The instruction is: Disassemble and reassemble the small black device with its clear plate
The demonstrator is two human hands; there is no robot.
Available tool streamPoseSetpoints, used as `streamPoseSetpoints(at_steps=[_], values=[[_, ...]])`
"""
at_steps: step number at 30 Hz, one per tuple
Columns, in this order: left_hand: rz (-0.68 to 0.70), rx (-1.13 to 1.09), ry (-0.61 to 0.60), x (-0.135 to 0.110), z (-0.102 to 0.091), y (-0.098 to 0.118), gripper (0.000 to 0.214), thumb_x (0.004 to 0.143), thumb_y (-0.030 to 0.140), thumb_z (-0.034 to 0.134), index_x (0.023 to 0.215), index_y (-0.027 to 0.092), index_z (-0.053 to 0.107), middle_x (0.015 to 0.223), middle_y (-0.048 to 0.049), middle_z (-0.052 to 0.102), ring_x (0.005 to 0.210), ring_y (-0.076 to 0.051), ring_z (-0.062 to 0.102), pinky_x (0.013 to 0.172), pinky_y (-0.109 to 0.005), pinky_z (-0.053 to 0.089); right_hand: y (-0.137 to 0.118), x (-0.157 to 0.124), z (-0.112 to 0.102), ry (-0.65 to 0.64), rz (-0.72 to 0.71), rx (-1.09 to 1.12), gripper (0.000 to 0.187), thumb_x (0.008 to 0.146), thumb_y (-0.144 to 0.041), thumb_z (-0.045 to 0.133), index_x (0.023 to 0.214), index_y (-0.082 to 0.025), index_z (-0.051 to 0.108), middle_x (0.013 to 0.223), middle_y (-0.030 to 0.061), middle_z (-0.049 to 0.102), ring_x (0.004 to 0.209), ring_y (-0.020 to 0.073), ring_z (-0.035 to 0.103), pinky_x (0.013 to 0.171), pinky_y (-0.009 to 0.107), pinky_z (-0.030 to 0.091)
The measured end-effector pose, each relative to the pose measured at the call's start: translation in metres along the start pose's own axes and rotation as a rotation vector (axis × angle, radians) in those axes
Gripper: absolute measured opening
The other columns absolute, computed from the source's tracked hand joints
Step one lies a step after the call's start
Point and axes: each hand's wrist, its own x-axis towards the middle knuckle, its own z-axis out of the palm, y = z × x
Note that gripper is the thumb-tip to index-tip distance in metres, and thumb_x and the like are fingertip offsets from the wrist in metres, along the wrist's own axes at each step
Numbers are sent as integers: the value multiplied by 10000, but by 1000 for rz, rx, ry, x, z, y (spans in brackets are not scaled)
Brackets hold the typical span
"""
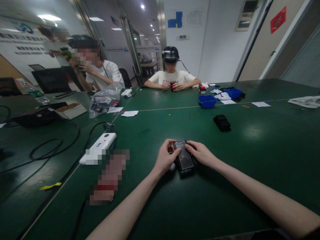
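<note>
Case [186, 161], black and rectangular with a glossy front panel, is located at 12 o'clock from your seat, between your two hands above the green table [230, 193]. Your left hand [167, 156] grasps the case at its 9 o'clock edge, with the thumb laid across the front panel. Your right hand [200, 154] grasps it near the upper corner at 1 o'clock, its thumb also on the front. The fingers of both hands are therefore engaged on the case; you cannot tell whether its lower end touches the table. Taking the case as dial centre, note a black pouch [222, 123] between 1 and 2 o'clock, a blue tray [207, 101] at 1 o'clock, a white device [100, 146] marked 5 at 9 o'clock and a clear plastic bag [105, 100] at 10 o'clock. A co-worker [172, 75] sits across the table at 12 o'clock, holding a dark item [172, 86].
</note>
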Motion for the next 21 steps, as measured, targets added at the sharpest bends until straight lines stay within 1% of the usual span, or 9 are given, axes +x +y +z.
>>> streamPoseSetpoints(at_steps=[2, 4, 8, 11, 13, 15, 17, 19, 21], values=[[6, -3, 11, 0, 0, 0, 310, 706, 280, 643, 960, 153, 521, 647, 41, 492, 578, -104, 493, 544, -218, 428, 0, -1, 1, -11, -23, 20, 341, 866, -385, 473, 1117, -172, 560, 1061, 97, 659, 971, 216, 608, 834, 350, 462], [13, -11, 18, 1, 0, -1, 318, 706, 275, 642, 972, 155, 515, 681, 25, 522, 616, -114, 515, 543, -213, 433, 0, -3, 2, -28, -27, 56, 401, 843, -391, 514, 1185, -183, 495, 1108, 101, 636, 995, 216, 601, 841, 357, 468], [10, -44, 5, 0, 2, -1, 347, 705, 282, 646, 994, 161, 498, 729, 8, 545, 649, -119, 532, 516, -201, 448, -3, -6, 3, -58, 8, 101, 430, 852, -381, 492, 1230, -190, 415, 1098, 106, 624, 932, 204, 620, 778, 348, 496], [-36, -120, -52, -1, 3, 1, 414, 719, 342, 636, 1053, 172, 461, 714, 25, 517, 625, -122, 546, 478, -211, 476, -11, -5, -8, -19, -14, 26, 399, 863, -357, 462, 1220, -185, 416, 1092, 104, 611, 898, 190, 617, 766, 334, 495], [-69, -165, -68, -2, 3, 2, 452, 731, 375, 620, 1093, 180, 432, 720, 34, 497, 611, -118, 552, 463, -220, 494, -16, -5, -21, 67, -66, -166, 387, 847, -332, 480, 1205, -189, 441, 1089, 101, 595, 916, 196, 599, 798, 338, 480], [-91, -184, -60, -2, 3, 2, 461, 737, 389, 610, 1102, 179, 422, 734, 34, 483, 611, -112, 554, 458, -221, 504, -18, -6, -36, 179, -100, -461, 385, 833, -302, 489, 1200, -186, 470, 1098, 118, 567, 934, 220, 578, 811, 355, 464], [-100, -181, -58, -1, 3, 2, 444, 740, 390, 603, 1086, 172, 431, 743, 29, 475, 620, -110, 555, 448, -214, 505, -15, -11, -49, 259, -92, -765, 386, 835, -270, 469, 1205, -164, 488, 1112, 153, 537, 920, 248, 568, 777, 365, 460], [-97, -168, -68, -1, 3, 1, 414, 743, 385, 600, 1059, 165, 448, 753, 21, 474, 626, -109, 556, 441, -204, 501, -6, -19, -59, 285, -56, -1014, 381, 839, -229, 444, 1203, -131, 501, 1121, 187, 522, 889, 264, 564, 727, 363, 457], [-88, -153, -78, -2, 2, 1, 388, 749, 386, 596, 1036, 161, 465, 766, 13, 479, 623, -105, 556, 433, -196, 496, 6, -30, -67, 283, -19, -1192, 378, 834, -182, 434, 1196, -102, 511, 1136, 209, 516, 869, 270, 559, 700, 356, 451]])
